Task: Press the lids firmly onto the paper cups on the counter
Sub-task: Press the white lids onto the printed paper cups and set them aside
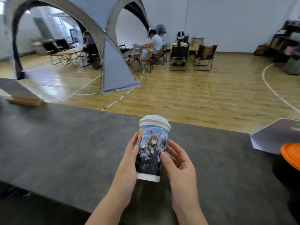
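Paper cup (pixel 151 153), lid (pixel 155 120) seated: light, crushable; my left hand (pixel 129 161) and right hand (pixel 177 161) clasp its sidewall above counter (pixel 65 143).

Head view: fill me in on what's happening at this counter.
A person holds a printed paper cup with both hands over the dark counter. The left hand wraps its left side, and the right hand has its thumb on the front and fingers behind. A white lid already sits on top; whether it is fully pressed down cannot be told. An orange object lies at the right edge.
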`<state>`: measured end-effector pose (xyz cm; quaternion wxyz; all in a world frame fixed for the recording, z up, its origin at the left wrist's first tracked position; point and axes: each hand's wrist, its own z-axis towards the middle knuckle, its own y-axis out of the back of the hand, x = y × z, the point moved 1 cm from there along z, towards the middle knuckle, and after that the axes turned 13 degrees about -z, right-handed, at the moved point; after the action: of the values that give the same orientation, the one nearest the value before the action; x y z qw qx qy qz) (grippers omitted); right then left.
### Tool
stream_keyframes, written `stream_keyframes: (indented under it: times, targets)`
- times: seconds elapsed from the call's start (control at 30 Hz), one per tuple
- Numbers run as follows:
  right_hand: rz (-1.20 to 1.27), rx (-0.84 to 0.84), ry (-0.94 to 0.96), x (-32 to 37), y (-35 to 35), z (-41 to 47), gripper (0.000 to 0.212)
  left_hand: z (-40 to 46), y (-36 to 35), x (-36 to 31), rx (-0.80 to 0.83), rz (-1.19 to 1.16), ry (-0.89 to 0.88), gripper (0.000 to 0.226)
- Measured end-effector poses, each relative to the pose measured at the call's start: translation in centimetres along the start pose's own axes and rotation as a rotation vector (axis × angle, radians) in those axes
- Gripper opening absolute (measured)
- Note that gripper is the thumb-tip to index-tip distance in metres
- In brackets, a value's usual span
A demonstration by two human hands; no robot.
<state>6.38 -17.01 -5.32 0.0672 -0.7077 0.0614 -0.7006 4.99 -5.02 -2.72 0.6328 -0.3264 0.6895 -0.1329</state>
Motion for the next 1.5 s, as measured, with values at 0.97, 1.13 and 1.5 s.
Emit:
stream_keyframes:
  times: [0.97, 1.13, 1.5]
  targets:
    - [-0.233, 0.355, 0.208, -2.8, -39.8, -19.2, 0.049, -11.1, 35.9, -27.5, -0.022, -0.072, 0.005, 0.051]
    - [-0.274, 0.393, 0.206, -4.4, -45.3, -18.3, 0.046, -10.5, 40.1, -30.9, -0.007, 0.007, -0.088, 0.038]
    - [-0.368, 0.333, 0.312, -8.7, -60.0, -10.8, 0.047, -1.7, 51.8, -40.5, -0.019, 0.480, -0.432, 0.065]
